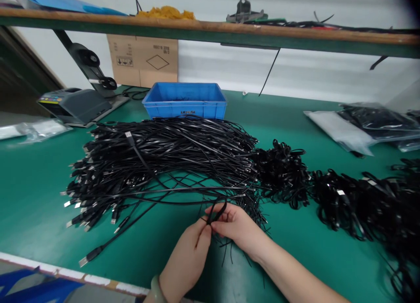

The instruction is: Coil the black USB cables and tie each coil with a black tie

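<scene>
My left hand [190,255] and my right hand [238,228] meet near the front of the table. Between them is a black USB cable [220,210], folded into a small loop. Both hands are closed, with thumbs and fingertips pinching the cable at the base of its loop. Thin black ties [251,207] lie loose behind and beneath my right hand; whether one is in my fingers is hidden. Just beyond my hands stretches a big pile of straight black USB cables [177,145], with metal plugs mostly at the left end.
Bundled cables [284,174] continue rightward in heaps. A blue bin [185,109] stands behind the pile. A grey tape dispenser [77,105] is at back left, plastic bags [341,128] at back right. A shelf [210,29] spans overhead; the table's front edge [98,280] is near.
</scene>
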Motion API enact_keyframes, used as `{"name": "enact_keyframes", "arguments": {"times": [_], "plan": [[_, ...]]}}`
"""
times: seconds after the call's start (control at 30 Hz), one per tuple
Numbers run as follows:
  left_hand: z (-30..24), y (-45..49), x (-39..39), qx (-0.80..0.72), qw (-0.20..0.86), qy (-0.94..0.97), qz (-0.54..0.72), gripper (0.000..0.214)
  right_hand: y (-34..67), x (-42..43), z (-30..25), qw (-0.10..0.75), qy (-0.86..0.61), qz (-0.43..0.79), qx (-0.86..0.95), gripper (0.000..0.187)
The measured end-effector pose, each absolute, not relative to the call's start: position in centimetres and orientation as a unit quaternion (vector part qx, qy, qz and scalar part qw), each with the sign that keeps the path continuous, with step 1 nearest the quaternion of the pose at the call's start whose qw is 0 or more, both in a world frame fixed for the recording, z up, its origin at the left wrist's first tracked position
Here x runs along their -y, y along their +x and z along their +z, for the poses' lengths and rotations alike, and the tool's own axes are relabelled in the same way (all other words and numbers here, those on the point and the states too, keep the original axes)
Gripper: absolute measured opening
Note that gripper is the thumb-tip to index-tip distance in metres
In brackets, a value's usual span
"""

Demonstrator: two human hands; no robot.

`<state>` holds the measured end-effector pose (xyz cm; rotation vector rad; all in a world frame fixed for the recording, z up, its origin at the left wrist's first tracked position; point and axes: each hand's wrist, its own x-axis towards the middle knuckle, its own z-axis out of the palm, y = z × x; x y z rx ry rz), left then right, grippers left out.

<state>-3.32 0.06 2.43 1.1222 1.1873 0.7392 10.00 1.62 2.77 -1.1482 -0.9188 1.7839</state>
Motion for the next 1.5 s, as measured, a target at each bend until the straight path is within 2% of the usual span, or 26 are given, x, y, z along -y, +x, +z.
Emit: {"name": "enact_keyframes", "arguments": {"times": [0.1, 0.23, 0.37, 0.43, 0.5, 0.57, 0.67, 0.77, 0.87, 0.93, 1.03, 1.1, 1.2, 1.3, 1.4, 1.43, 1.5], "plan": [[2.7, -3.5, -0.4, -0.512, 0.67, 0.437, 0.313, 0.025, 10.4, -1.4, 2.8, 0.405, -0.434, 0.689, 0.416, 0.013], [2.9, -3.9, -1.1, -0.447, 0.761, 0.385, 0.269, 0.031, 11.4, -1.2, 3.4, 0.379, -0.438, 0.611, 0.539, 0.018], [2.7, -4.2, -1.2, -0.469, 0.711, 0.434, 0.292, 0.035, 11.8, -1.4, 3.8, 0.328, -0.445, 0.652, 0.519, 0.03], [2.3, -4.0, -0.9, -0.486, 0.654, 0.47, 0.34, 0.035, 11.6, -1.5, 3.9, 0.325, -0.477, 0.626, 0.524, 0.024], [1.7, -3.5, -0.5, -0.503, 0.604, 0.478, 0.392, 0.036, 11.1, -1.3, 4.1, 0.339, -0.524, 0.521, 0.582, 0.014], [1.2, -2.8, 0.0, -0.516, 0.594, 0.435, 0.438, 0.034, 10.8, -1.1, 4.2, 0.344, -0.551, 0.373, 0.662, 0.013], [0.9, -2.2, 0.4, -0.482, 0.702, 0.332, 0.406, 0.041, 10.8, -0.9, 3.9, 0.312, -0.539, 0.189, 0.76, 0.018], [1.4, -2.7, 0.1, -0.419, 0.803, 0.283, 0.315, 0.058, 11.1, -1.0, 3.4, 0.246, -0.542, 0.111, 0.796, 0.021], [2.0, -3.9, -0.5, -0.445, 0.741, 0.322, 0.387, 0.053, 11.3, -0.9, 3.5, 0.222, -0.516, 0.168, 0.81, 0.018], [2.2, -4.3, -0.8, -0.485, 0.676, 0.366, 0.417, 0.036, 11.2, -0.8, 3.9, 0.265, -0.482, 0.257, 0.794, 0.015], [2.3, -4.2, -0.6, -0.498, 0.679, 0.42, 0.338, 0.019, 11.2, -0.9, 4.4, 0.346, -0.506, 0.308, 0.727, 0.015], [2.6, -3.9, -0.3, -0.471, 0.693, 0.465, 0.287, 0.021, 11.4, -1.1, 4.4, 0.353, -0.544, 0.289, 0.704, 0.015], [3.3, -4.0, -0.4, -0.461, 0.619, 0.544, 0.328, 0.019, 11.6, -1.2, 4.1, 0.327, -0.559, 0.311, 0.695, 0.015], [3.4, -4.5, -1.0, -0.489, 0.504, 0.608, 0.371, 0.028, 11.6, -1.0, 3.8, 0.32, -0.545, 0.447, 0.633, 0.012], [2.8, -4.7, -1.5, -0.505, 0.434, 0.656, 0.354, 0.033, 11.4, -0.8, 3.8, 0.344, -0.497, 0.587, 0.538, 0.009], [2.5, -4.6, -1.5, -0.507, 0.431, 0.66, 0.348, 0.03, 11.3, -0.7, 3.9, 0.358, -0.49, 0.594, 0.528, 0.009], [2.2, -4.4, -1.3, -0.508, 0.461, 0.641, 0.344, 0.021, 11.3, -0.6, 4.3, 0.385, -0.503, 0.53, 0.564, 0.008]]}}
